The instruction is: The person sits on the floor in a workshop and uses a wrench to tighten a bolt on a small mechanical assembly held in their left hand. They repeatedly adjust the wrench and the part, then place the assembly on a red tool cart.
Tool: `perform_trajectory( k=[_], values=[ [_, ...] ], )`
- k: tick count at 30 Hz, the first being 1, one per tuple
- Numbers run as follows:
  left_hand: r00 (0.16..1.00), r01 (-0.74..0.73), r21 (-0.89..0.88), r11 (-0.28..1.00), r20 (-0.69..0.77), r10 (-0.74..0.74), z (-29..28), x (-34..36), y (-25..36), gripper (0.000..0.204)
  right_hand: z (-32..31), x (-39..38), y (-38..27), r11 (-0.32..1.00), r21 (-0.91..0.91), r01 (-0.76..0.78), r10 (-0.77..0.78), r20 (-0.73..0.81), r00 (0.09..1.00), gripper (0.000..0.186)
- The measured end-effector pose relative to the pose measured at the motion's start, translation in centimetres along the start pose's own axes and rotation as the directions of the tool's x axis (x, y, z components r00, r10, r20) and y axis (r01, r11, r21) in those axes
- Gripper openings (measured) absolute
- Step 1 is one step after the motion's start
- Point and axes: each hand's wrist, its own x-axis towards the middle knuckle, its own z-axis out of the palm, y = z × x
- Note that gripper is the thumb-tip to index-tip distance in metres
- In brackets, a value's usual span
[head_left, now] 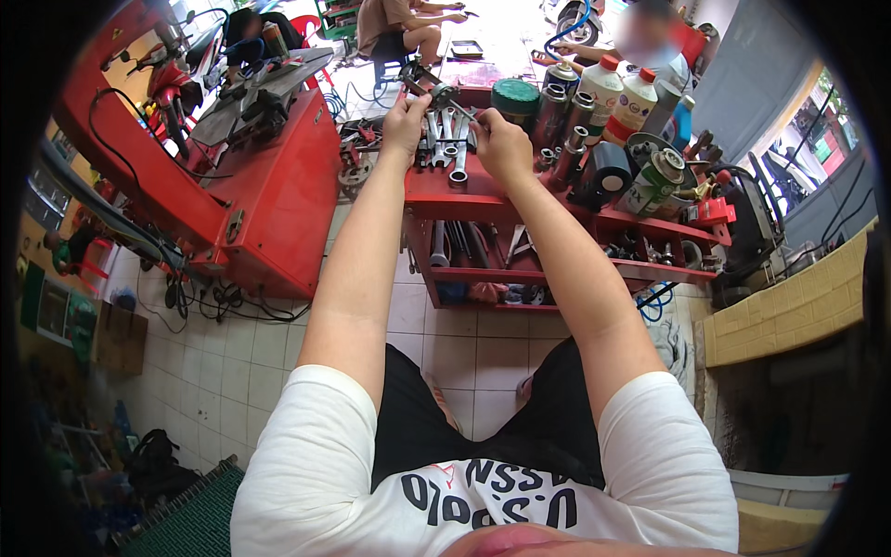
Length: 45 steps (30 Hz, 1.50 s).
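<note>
Both my hands are out over the red tool cart (563, 221). My left hand (405, 130) is closed around a dark metal part (444, 95) at the cart's far left. My right hand (503, 148) is closed on a slim metal tool (467, 115) that reaches up toward that part; its exact type is unclear. Just below and between my hands lie several steel wrenches (458, 177) of different sizes.
Bottles (607, 93), spray cans (655, 181) and a green tub (514, 98) crowd the cart's right. A red machine (269, 204) with cables stands left, a yellow padded panel (789, 297) right. Several people (390, 32) sit farther back.
</note>
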Motion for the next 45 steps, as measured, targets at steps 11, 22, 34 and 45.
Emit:
perform_trajectory(
  k=[11, 22, 34, 45],
  values=[
    [0.997, -0.067, 0.1, 0.993, -0.027, 0.07, -1.5, 1.5, -1.5, 0.024, -0.1, 0.1, -1.0, 1.0, 0.02, 0.011, -0.011, -0.02, 1.0, 0.02],
    [0.996, -0.085, 0.181, 0.98, -0.001, 0.086, -0.6, 1.1, -1.2, 0.019, -0.4, 0.1, -0.3, 1.0, 0.003, 0.023, -0.023, 0.008, 1.0, 0.021],
    [0.998, -0.022, 0.083, 0.996, -0.05, 0.027, 0.5, -0.2, 0.4, 0.031, -0.3, 0.1, 0.0, 1.0, -0.005, 0.022, -0.022, -0.003, 1.0, 0.022],
    [0.985, -0.14, 0.325, 0.935, -0.047, 0.164, -0.3, 0.4, -0.8, 0.015, 0.0, 0.2, 0.1, 1.0, 0.005, 0.02, -0.02, -0.008, 1.0, 0.021]
  ],
)
